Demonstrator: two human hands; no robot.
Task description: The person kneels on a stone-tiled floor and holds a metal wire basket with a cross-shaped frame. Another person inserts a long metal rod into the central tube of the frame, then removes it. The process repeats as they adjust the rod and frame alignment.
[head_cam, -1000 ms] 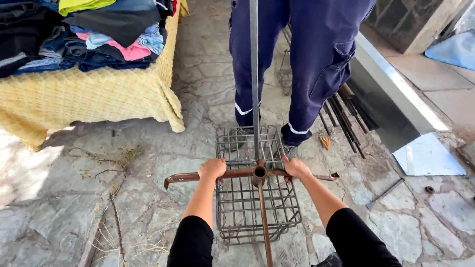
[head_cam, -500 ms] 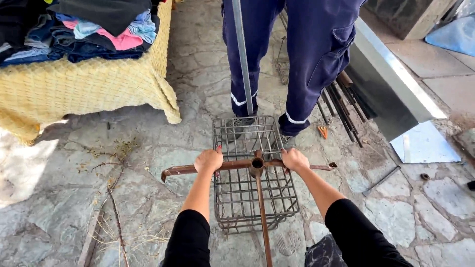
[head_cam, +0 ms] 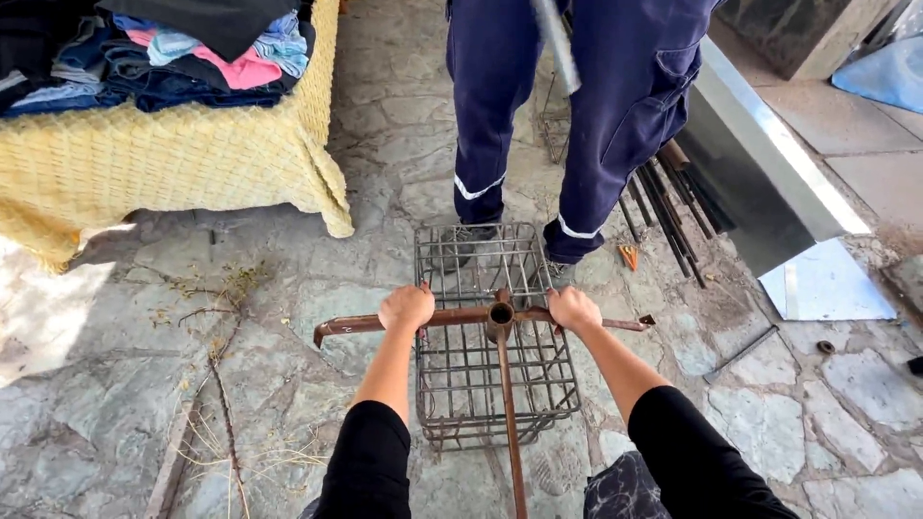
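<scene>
A rusty metal frame with a crossbar and a round socket at its middle lies over a wire mesh crate on the stone floor. My left hand grips the crossbar left of the socket. My right hand grips it on the right. A third bar runs from the socket toward me. A person in dark blue trousers stands just beyond the crate, holding a grey metal pole tilted above it.
A yellow-covered table with piled clothes stands at the left. Metal rods and a sheet-metal piece lie at the right. Dry twigs lie on the stone floor on the left.
The pole, which stood in the socket a second ago, has been lifted out and tilted away. My hands stay on the crossbar. The view has shifted slightly.
</scene>
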